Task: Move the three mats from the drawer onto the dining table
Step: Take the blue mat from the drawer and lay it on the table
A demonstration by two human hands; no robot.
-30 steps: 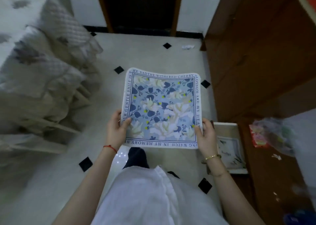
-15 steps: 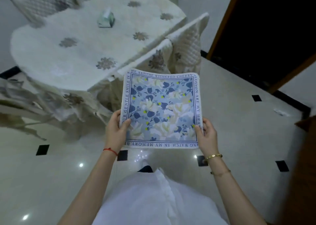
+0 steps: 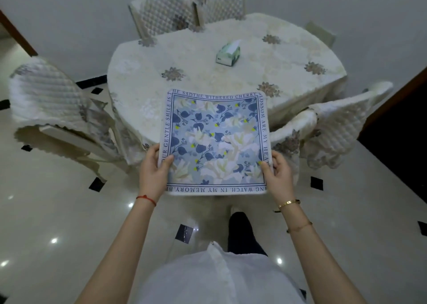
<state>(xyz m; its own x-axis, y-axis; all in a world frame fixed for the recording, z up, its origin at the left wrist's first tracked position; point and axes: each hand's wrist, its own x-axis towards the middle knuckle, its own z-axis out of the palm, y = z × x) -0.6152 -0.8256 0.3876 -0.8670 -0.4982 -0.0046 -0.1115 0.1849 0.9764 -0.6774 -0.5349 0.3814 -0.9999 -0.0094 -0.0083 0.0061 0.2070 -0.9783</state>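
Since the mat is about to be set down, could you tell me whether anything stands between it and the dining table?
Nothing visible does. The blue floral mat, held by left hand and right hand, faces bare cream tablecloth; the green tissue box sits farther back.

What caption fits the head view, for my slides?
Both hands, left and right, carry a floral mat toward the dining table.

Both bare arms are reaching forward, elbows slightly bent. The left hand (image 3: pixel 154 173) is gripping the mat (image 3: pixel 216 141) at its left edge, thumb lying on top. The right hand (image 3: pixel 280 176) is gripping the right edge the same way, fingers (image 3: pixel 265 169) curling around it.
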